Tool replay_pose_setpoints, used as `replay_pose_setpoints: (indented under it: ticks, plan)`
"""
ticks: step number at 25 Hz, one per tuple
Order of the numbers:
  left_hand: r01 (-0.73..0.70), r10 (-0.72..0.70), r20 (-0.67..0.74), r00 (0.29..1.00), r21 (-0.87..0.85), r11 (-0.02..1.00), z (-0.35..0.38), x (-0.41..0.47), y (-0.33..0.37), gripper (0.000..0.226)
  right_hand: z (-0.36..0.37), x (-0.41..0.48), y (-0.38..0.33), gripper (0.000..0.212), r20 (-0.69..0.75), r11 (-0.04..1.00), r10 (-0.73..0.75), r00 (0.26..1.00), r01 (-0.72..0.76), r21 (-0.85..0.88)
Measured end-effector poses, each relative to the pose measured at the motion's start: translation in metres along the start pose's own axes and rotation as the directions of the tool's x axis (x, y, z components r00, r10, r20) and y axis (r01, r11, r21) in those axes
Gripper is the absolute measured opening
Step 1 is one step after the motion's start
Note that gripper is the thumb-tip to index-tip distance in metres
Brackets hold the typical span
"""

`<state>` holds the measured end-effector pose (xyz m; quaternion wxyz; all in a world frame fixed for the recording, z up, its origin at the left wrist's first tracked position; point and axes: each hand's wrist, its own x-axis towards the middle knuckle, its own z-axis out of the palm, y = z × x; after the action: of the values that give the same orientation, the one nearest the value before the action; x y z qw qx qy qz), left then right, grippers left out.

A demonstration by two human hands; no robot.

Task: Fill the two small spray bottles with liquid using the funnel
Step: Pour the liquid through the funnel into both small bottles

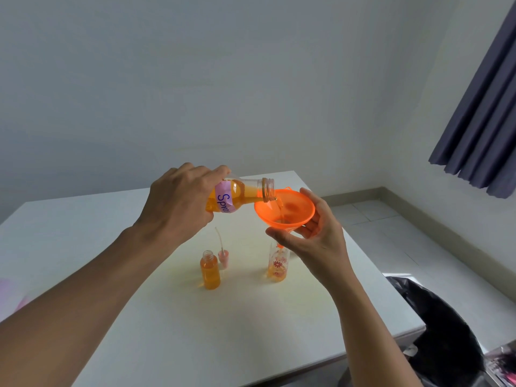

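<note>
My left hand (178, 202) grips a clear supply bottle (245, 192) with a pink label, tipped on its side, and orange liquid runs from its open mouth into an orange funnel (286, 209). My right hand (315, 241) holds the funnel from below and the right. The funnel's spout sits in the neck of a small flower-printed spray bottle (277, 268), which stands on the white table (167, 331) with a little orange liquid at its bottom. To the left stands a second small bottle (210, 270), uncapped and nearly full of orange liquid.
A pink spray cap with its thin tube (223, 255) stands just behind the full bottle. A black bin bag (441, 325) sits on the floor off the table's right edge. A dark curtain (483, 121) hangs at the upper right. Something pink (11, 297) lies at the table's left edge.
</note>
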<state>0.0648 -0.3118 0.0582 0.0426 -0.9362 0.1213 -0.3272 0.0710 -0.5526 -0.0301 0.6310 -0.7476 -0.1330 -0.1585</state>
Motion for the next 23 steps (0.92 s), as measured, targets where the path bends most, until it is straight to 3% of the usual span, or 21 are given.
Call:
replay_pose_setpoints:
  ticks: [23]
  plan:
    - [-0.01,0.01,-0.014,1.0,0.007,1.0,-0.0015,0.0009,-0.0003,0.072,0.0013,0.0018,0.002,0.1,-0.003,1.0,0.009,1.0,-0.009,0.007]
